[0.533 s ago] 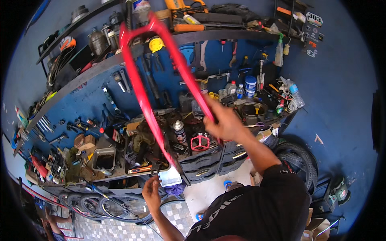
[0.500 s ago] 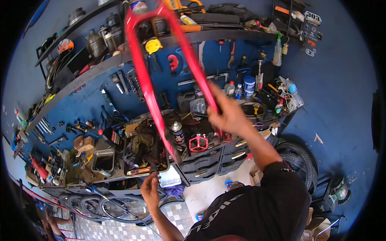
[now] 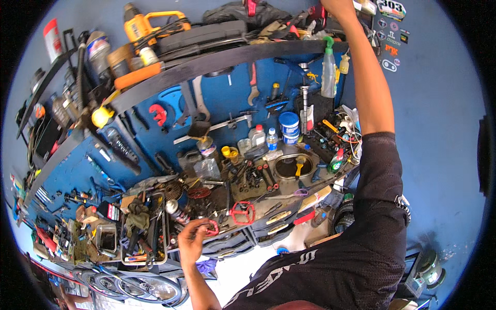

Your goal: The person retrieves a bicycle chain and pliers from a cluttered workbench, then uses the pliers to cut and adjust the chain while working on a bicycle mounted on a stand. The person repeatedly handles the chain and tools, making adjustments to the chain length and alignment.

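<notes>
My right arm stretches up to the top edge, where my right hand [image 3: 337,6] is partly cut off and its fingers are out of view. Beside it, pink-red leg parts of a bicycle fork [image 3: 251,7] show along the top edge, above the high shelf. The rest of the fork is outside the picture. Low in front of the workbench, my left hand [image 3: 192,241] has curled fingers with the thumb drawn in; what they hold, if anything, is hidden. Just beyond its fingertips lies a red pedal [image 3: 212,228], and a second red pedal [image 3: 243,212] rests further right.
Tools and parts crowd the workbench [image 3: 235,237]. On it stand a spray can [image 3: 176,212], blue-and-white tubs [image 3: 289,124] and a basin [image 3: 293,166] with a yellow brush. Above runs a loaded shelf [image 3: 217,61] with a hanging spray bottle [image 3: 328,72]. Bicycle wheels [image 3: 147,289] stand below left.
My right hand has risen with the pink-red fork, from in front of the bench to the top edge. The view has swung right. My left hand stays low near the bench edge.
</notes>
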Demonstrator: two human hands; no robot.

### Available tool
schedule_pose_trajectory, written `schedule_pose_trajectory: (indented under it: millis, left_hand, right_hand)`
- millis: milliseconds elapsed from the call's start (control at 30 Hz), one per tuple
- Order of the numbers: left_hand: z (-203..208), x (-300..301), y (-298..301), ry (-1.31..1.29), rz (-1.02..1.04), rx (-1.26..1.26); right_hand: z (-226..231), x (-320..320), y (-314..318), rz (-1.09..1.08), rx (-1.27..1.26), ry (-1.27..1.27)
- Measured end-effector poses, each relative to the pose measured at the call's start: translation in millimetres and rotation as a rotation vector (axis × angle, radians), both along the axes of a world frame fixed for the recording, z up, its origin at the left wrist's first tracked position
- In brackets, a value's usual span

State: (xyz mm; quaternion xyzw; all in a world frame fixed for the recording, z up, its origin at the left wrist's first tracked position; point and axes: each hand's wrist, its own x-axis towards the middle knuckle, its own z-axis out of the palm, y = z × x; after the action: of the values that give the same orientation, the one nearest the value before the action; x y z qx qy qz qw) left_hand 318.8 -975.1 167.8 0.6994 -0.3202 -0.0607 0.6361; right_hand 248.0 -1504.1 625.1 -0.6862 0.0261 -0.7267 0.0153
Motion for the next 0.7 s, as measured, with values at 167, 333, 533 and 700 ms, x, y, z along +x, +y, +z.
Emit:
schedule_pose_trajectory:
  millis: [167, 333, 533, 700]
  left_hand:
    - [4.3, -14.6, -98.4, -0.080, -0.098, 0.179]
    - [-2.9, -18.0, -127.3, 0.041, -0.062, 0.167]
    - [-13.8, -13.0, -141.8, 0.129, 0.000, 0.204]
    - [-12.8, -9.9, -164.2, 0.067, 0.023, 0.236]
  right_hand:
    - [18.0, 36.1, -118.0, 0.179, -0.021, 0.136]
    - [2.9, 68.5, -156.7, 0.194, 0.051, 0.236]
    - [-9.7, 84.5, -175.6, 0.180, 0.090, 0.254]
    - [-14.9, 97.7, -180.5, 0.199, 0.025, 0.320]
